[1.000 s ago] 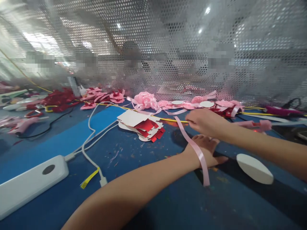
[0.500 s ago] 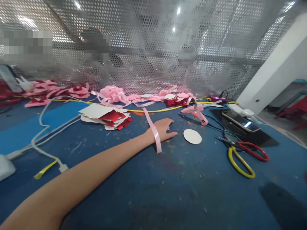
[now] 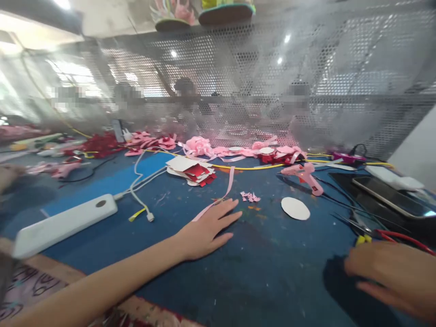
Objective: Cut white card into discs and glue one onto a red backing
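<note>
My left hand (image 3: 207,227) lies on the blue tabletop with its fingers spread. A pink ribbon (image 3: 230,181) runs along the far side of that hand, partly hidden by it; whether they touch I cannot tell. Just beyond the fingertips is a small heap of pink snippets (image 3: 250,197). Farther right lies a white paper disc (image 3: 295,209). My right hand (image 3: 391,274), somewhat blurred, hovers over the table at the right with thumb and fingers apart. It partly covers the scissors (image 3: 357,225) with red and yellow handles. A pink glue gun (image 3: 303,175) rests behind the disc.
A stack of white and red cut card (image 3: 192,170) sits behind my left hand. To the left are a white power bank (image 3: 68,222) and cables. A phone (image 3: 391,195) lies at the right. Pink and red pieces line the perforated metal screen (image 3: 238,109). Another person's hand (image 3: 12,177) shows far left.
My view has swung left. My left hand has drawn back toward me, uncovering the pink snippets, and the ribbon no longer crosses over my wrist. My right hand has come into view beside the scissors.
</note>
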Demonstrator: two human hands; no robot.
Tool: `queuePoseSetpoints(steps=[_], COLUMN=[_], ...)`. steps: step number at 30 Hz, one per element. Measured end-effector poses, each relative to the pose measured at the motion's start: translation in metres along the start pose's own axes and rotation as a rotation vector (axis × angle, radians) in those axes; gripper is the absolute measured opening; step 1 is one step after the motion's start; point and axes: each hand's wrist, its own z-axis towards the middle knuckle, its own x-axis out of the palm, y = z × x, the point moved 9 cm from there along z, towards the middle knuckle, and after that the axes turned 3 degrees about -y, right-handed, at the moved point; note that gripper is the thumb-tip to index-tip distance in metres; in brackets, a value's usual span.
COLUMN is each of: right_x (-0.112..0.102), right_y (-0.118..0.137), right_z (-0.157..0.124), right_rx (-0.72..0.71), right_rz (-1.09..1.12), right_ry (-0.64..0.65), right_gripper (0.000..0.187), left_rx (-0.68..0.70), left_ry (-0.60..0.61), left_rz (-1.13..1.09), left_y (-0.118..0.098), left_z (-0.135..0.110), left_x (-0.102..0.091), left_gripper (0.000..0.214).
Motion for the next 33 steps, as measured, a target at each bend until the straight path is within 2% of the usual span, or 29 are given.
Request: queuePoseSetpoints(steps=[1,2,5,8,11,15,19,22,25,27,30,33], right_x=[0.011,0.015,0.020,0.025,0.028,0.029,0.030,0.029,0.030,0.032,0.040,0.044], right_y=[0.011,0.019,0.041,0.049,0.043,0.032,0.026,0.025,0.024,0.023,0.023,0.021], right_z=[0.021,0.040,0.080,0.090,0.087,0.083,0.082,0.082,0.083,0.084,0.085,0.084], right_rx=[-0.098,-0.145,-0.247,-0.226,-0.156,-0.133,-0.127,-0.118,-0.096,-0.086,-0.072,-0.049], right_rz=[0.013,-0.012,-0.048,0.024,0.128,0.214,0.253,0.276,0.303,0.330,0.376,0.395], right_ry=[0.123,0.160,0.126,0.048,-0.028,-0.096,-0.122,-0.117,-0.091,-0.051,0.030,0.058], right_gripper=[0.012,0.016,0.019,0.021,0.018,0.016,0.017,0.016,0.014,0.014,0.014,0.012], left_rx=[-0.026,-0.065,-0.272,-0.493,-0.616,-0.753,-0.811,-0.805,-0.777,-0.726,-0.584,-0.477], left_ry=[0.020,0.022,-0.057,-0.165,-0.243,-0.262,-0.247,-0.222,-0.210,-0.216,-0.249,-0.239], left_rz=[-0.025,-0.048,-0.048,0.076,0.169,0.073,-0.019,-0.029,-0.021,-0.021,-0.094,-0.178], left_y=[0.002,0.006,0.037,0.082,0.124,0.166,0.185,0.187,0.177,0.161,0.124,0.089], left_z=[-0.012,-0.023,-0.047,-0.058,-0.053,-0.031,-0.013,-0.008,-0.002,0.009,0.039,0.072], left_x=[-0.003,-0.007,-0.029,-0.057,-0.076,-0.067,-0.048,-0.043,-0.051,-0.060,-0.067,-0.056], left_gripper=[0.047,0.043,0.032,0.031,0.029,0.029,0.028,0.029,0.030,0.032,0.033,0.029])
